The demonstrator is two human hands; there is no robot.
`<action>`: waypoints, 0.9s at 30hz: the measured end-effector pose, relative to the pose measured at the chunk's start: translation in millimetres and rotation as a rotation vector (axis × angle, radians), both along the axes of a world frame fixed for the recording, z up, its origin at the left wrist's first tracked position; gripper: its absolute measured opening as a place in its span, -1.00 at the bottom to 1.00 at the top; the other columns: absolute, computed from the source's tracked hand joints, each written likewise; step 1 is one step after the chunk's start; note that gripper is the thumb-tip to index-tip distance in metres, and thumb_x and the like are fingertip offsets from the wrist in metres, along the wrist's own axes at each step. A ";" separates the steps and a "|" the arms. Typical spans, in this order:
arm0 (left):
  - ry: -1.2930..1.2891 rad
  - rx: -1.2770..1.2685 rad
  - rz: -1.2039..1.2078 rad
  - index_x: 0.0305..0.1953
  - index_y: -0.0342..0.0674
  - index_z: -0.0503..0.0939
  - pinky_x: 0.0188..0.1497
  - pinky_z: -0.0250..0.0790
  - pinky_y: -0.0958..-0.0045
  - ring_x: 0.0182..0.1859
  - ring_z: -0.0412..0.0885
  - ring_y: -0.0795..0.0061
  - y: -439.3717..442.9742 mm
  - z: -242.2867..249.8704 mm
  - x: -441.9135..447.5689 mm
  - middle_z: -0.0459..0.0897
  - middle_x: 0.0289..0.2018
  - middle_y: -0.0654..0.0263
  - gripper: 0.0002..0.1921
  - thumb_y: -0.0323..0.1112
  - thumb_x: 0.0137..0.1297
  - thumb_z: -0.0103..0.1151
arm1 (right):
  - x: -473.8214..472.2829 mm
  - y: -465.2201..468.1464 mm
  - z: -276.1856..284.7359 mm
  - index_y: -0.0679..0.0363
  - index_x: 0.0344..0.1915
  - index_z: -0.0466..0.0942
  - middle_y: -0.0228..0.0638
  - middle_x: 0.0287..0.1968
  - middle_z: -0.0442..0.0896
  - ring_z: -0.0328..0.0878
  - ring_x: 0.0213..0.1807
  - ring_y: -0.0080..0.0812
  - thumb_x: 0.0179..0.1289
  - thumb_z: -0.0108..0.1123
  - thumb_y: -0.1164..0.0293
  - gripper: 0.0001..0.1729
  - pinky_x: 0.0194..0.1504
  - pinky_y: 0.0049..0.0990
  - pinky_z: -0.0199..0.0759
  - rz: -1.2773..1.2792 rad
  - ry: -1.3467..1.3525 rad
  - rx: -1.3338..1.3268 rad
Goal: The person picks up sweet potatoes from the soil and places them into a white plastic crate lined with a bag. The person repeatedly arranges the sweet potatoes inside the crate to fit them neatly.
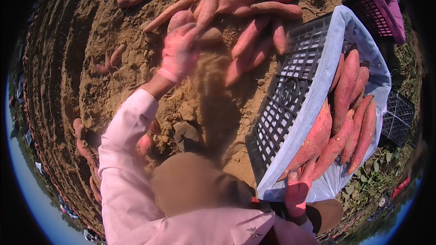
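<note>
My left hand, in a pink glove, reaches to the near edge of a sweet potato pile. Its fingers close around the lower end of a long sweet potato; motion blurs the grip. A rounder sweet potato lies just beyond the fingertips. My right hand, also in a pink glove, is at the near corner of a black plastic crate with a pale cloth liner. It is beside the sweet potatoes in the crate. Whether it grips one or the rim is unclear.
More sweet potatoes lie between the pile and the crate, with others scattered on loose soil at left. A second crate with a purple liner stands at top right. Another black crate sits behind the lined one.
</note>
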State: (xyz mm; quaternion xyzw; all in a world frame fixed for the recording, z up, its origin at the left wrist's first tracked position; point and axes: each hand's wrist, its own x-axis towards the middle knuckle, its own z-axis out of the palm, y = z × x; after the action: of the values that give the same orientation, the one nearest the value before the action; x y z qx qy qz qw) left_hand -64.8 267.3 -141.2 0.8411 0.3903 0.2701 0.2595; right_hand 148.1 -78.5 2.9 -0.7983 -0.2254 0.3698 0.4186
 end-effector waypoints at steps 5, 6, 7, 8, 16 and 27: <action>0.543 -0.123 0.440 0.26 0.01 0.52 0.23 0.41 0.22 0.19 0.57 0.09 124.0 -57.5 -40.7 0.59 0.18 0.17 -0.45 -0.24 0.18 0.28 | -5.0 -11.6 5.3 0.39 0.51 -0.04 -0.01 0.44 0.24 0.27 0.41 -0.21 0.45 0.05 0.11 -0.13 0.40 -0.32 0.10 0.049 -0.009 -0.075; 0.533 -0.382 0.362 0.27 0.01 0.51 0.25 0.40 0.24 0.23 0.54 0.09 143.6 -59.1 -41.7 0.57 0.20 0.12 -0.44 -0.27 0.19 0.28 | -7.1 -14.2 6.4 0.39 0.52 -0.05 -0.01 0.44 0.24 0.27 0.41 -0.21 0.45 0.06 0.11 -0.12 0.40 -0.32 0.10 0.044 -0.018 -0.085; 0.492 -0.379 0.349 0.28 -0.11 0.50 0.24 0.38 0.36 0.19 0.57 0.16 150.6 -60.3 -46.7 0.60 0.17 0.11 -0.45 -0.33 0.21 0.27 | -8.6 -15.9 7.3 0.39 0.52 -0.06 -0.01 0.44 0.23 0.27 0.41 -0.21 0.44 0.06 0.10 -0.11 0.40 -0.32 0.10 0.046 -0.019 -0.087; 0.488 -0.367 0.314 0.28 -0.12 0.50 0.20 0.40 0.37 0.14 0.60 0.22 153.4 -63.1 -50.6 0.62 0.14 0.12 -0.45 -0.31 0.22 0.29 | -8.5 -16.9 9.2 0.39 0.52 -0.06 -0.01 0.44 0.23 0.27 0.41 -0.21 0.44 0.06 0.10 -0.10 0.40 -0.32 0.10 0.049 -0.018 -0.089; -0.560 -1.212 0.497 -0.15 -0.18 0.64 -0.46 0.36 0.48 -0.45 0.50 0.55 107.2 -38.6 -78.6 0.62 -0.42 0.34 -0.78 -0.18 0.43 0.13 | -12.1 -15.5 7.3 0.37 0.54 -0.14 -0.02 0.43 0.24 0.27 0.40 -0.21 0.40 0.12 0.12 -0.04 0.40 -0.32 0.09 0.044 -0.010 -0.045; -0.355 -1.161 0.464 -0.19 -0.17 0.66 -0.35 0.37 0.36 -0.35 0.53 0.38 141.7 -41.5 43.1 0.63 -0.37 0.30 -0.68 -0.04 0.23 0.31 | -13.5 -3.3 9.6 0.37 0.55 -0.22 -0.03 0.42 0.27 0.31 0.38 -0.23 0.38 0.15 0.25 -0.02 0.37 -0.33 0.15 0.000 0.124 -0.004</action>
State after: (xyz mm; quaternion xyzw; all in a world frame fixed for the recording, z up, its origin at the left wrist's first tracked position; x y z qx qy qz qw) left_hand -21.6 409.0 -182.7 0.4005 0.5954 0.1993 0.6673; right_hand 134.6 -81.8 12.5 -0.7748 -0.1980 0.4189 0.4301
